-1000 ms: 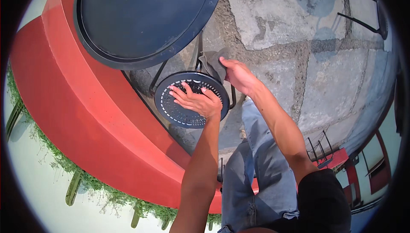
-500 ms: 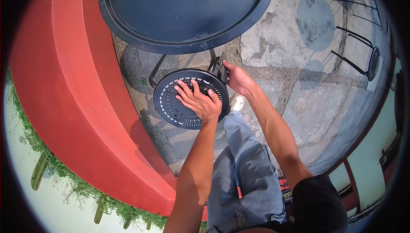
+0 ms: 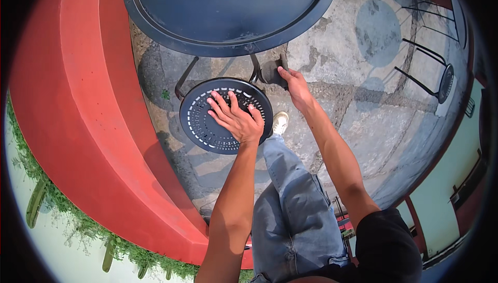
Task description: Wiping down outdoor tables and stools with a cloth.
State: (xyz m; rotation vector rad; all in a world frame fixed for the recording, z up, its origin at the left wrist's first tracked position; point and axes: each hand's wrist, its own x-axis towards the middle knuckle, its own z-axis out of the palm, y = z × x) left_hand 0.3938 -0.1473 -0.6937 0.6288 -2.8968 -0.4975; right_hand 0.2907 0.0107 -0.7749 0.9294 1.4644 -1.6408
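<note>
My left hand [image 3: 234, 118] lies flat and open on the round perforated seat of the black metal chair [image 3: 207, 122], fingers spread, palm pressing its right half, gripping nothing. My right hand [image 3: 293, 83] is just beyond the seat's far right edge, curled loosely around the chair's dark backrest [image 3: 270, 71]; I cannot tell how firmly it closes, since the fingers hide the contact.

The chair stands on the stone paving [image 3: 332, 65], tucked close against the round dark tabletop [image 3: 228, 8], whose near rim overhangs the far side of the seat. Curved chair legs show between seat and tabletop. Just right of the seat, near its edge, my white shoe [image 3: 280, 122] sits on the paving, with my blue jeans [image 3: 290, 200] running back from it. Left of the chair a red curved wall [image 3: 78, 101] sweeps round, edged by green plants [image 3: 67, 220] on its outer side. Well right of the chair, another black chair [image 3: 441, 80] stands on the paving.
</note>
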